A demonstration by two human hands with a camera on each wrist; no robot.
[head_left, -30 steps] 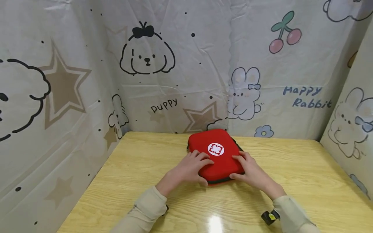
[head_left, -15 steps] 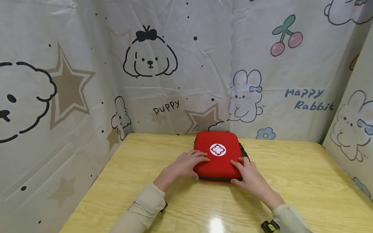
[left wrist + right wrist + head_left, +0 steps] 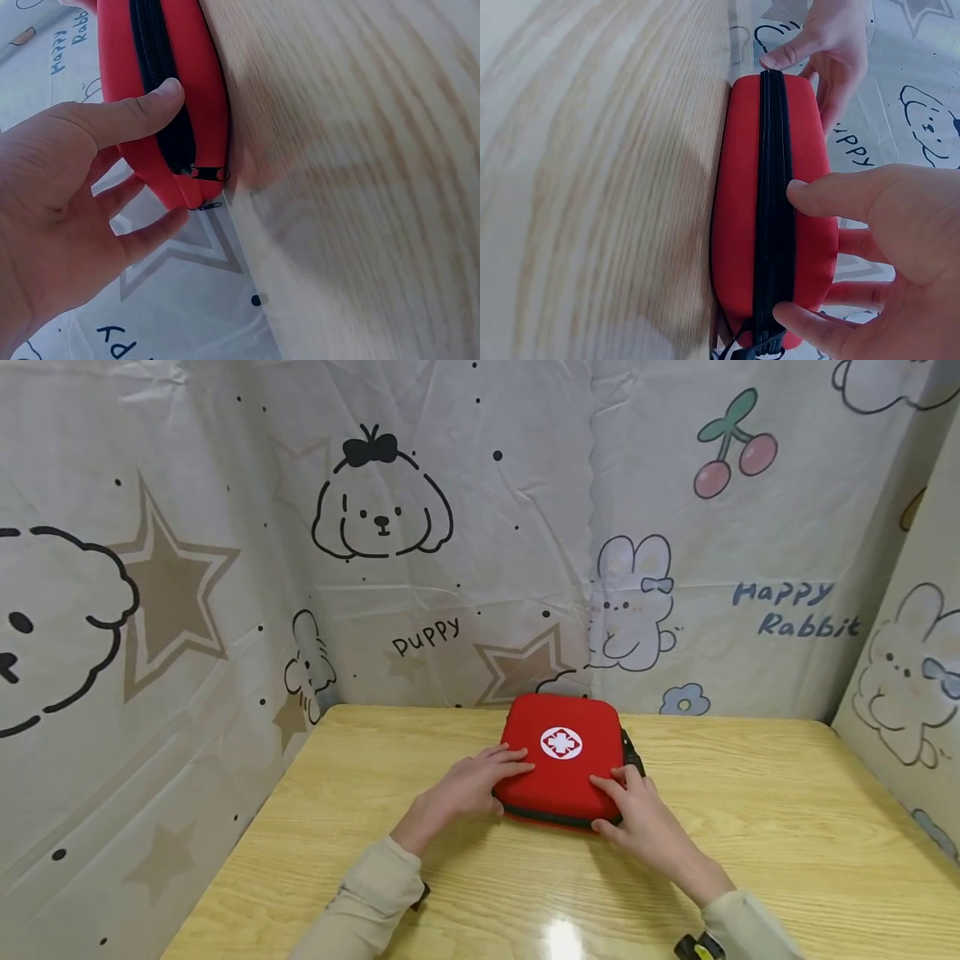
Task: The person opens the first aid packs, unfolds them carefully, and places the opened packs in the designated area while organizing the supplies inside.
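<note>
A red first-aid case with a white cross emblem lies flat on the wooden table, zipped along its black zipper. At its front left corner my left hand grips it, thumb against the zippered side and fingers over the top. My right hand holds the front right corner, thumb at the front and fingertips on the lid and right side. Near my left thumb, the left wrist view shows a zipper pull. A black strap sticks out on the case's right side.
The light wooden table extends to both sides of the case. Behind it hangs a printed cloth with cartoon animals, and more cloth stands at the left and right. The case's far edge lies close to the back cloth.
The case has turned on the table from a slant to nearly square with the back edge. Both hands have stayed on it, the left shifting slightly left. In the last half second little has moved.
</note>
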